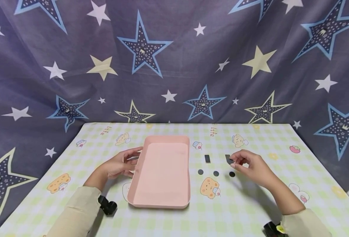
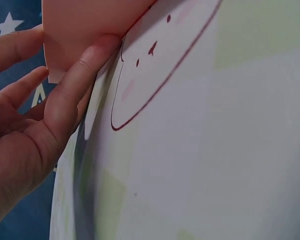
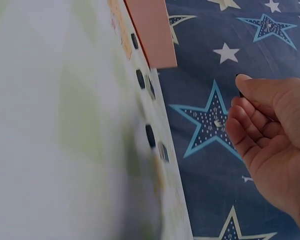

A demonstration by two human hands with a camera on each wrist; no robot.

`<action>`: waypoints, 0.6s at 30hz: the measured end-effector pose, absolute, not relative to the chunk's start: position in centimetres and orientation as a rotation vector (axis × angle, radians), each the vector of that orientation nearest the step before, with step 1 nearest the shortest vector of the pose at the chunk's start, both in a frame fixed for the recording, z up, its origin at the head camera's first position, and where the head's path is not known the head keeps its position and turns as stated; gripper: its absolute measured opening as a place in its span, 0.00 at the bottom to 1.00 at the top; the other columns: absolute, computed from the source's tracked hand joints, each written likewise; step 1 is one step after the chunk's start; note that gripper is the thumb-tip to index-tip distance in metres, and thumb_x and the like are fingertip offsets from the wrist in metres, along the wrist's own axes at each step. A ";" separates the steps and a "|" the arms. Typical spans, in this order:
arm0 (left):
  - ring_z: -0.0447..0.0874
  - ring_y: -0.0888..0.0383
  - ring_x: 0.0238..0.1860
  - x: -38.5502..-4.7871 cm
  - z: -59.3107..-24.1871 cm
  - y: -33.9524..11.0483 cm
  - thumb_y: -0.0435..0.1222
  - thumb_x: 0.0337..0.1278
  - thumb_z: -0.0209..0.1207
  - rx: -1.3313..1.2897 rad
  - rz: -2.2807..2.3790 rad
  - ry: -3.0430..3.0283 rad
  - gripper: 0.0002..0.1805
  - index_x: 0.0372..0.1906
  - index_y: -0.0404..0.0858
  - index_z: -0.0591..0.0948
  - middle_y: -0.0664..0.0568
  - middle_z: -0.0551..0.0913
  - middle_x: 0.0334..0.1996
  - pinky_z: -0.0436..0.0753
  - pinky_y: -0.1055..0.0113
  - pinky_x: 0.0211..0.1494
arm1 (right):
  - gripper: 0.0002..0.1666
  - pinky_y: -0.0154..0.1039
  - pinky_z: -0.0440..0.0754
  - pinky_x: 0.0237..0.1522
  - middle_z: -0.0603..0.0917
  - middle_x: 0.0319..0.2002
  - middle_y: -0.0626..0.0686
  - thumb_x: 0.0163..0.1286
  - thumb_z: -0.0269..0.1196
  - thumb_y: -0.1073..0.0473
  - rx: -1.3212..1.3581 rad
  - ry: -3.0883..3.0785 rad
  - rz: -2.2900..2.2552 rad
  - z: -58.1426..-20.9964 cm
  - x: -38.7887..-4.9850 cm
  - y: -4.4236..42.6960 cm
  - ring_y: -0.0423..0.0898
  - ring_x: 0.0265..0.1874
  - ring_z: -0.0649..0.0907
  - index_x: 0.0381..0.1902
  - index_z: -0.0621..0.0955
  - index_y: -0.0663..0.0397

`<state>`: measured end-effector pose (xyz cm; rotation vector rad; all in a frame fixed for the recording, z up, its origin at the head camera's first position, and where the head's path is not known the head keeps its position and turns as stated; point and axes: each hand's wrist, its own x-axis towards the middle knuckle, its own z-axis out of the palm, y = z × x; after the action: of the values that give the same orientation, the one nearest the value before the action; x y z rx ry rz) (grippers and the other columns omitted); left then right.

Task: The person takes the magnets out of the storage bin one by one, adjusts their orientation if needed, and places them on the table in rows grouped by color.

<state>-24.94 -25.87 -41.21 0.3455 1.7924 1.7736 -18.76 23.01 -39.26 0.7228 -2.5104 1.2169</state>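
Observation:
A pink rectangular tray (image 1: 162, 174) lies on the table. Beside its left wall is my left hand (image 1: 121, 163), its fingers spread and loosely bent. In the left wrist view, the thumb (image 2: 75, 82) and fingertips rest against the tray's outer side (image 2: 85, 30). To the right of the tray, my right hand (image 1: 253, 168) pinches a small black disc (image 3: 239, 86) between thumb and fingers, above the table. Below are black discs (image 1: 216, 173) in a row, one (image 1: 232, 174) close to the right hand. Behind them lie two small dark rectangular pieces, one (image 1: 207, 159) fully visible, the other (image 1: 227, 157) partly covered.
The table wears a green-and-white checked cloth (image 1: 150, 223) printed with cartoon animals. A dark curtain with stars (image 1: 174, 65) hangs behind the table's far edge. Black wrist cameras (image 1: 107, 206) sit at both sleeves.

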 end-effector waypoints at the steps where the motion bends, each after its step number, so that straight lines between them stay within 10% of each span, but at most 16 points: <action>1: 0.66 0.43 0.67 -24.9 -41.2 -25.9 0.21 0.58 0.57 0.345 1.774 1.793 0.48 0.78 0.35 0.44 0.31 0.47 0.74 0.80 0.42 0.50 | 0.09 0.31 0.79 0.33 0.82 0.30 0.45 0.59 0.68 0.72 0.724 -2.507 1.210 -39.3 -18.7 23.2 0.38 0.28 0.78 0.39 0.83 0.61; 18: 0.70 0.47 0.64 -24.9 -41.2 -25.9 0.20 0.58 0.56 0.347 1.785 1.775 0.48 0.78 0.35 0.44 0.30 0.48 0.73 0.80 0.42 0.51 | 0.09 0.33 0.78 0.29 0.81 0.30 0.45 0.61 0.67 0.71 0.625 -2.680 1.091 -40.0 -18.2 27.1 0.37 0.27 0.77 0.39 0.82 0.59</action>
<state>-24.92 -25.92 -41.22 0.3468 1.7746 1.7845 -18.20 27.14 -40.02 0.6250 -2.6798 1.0911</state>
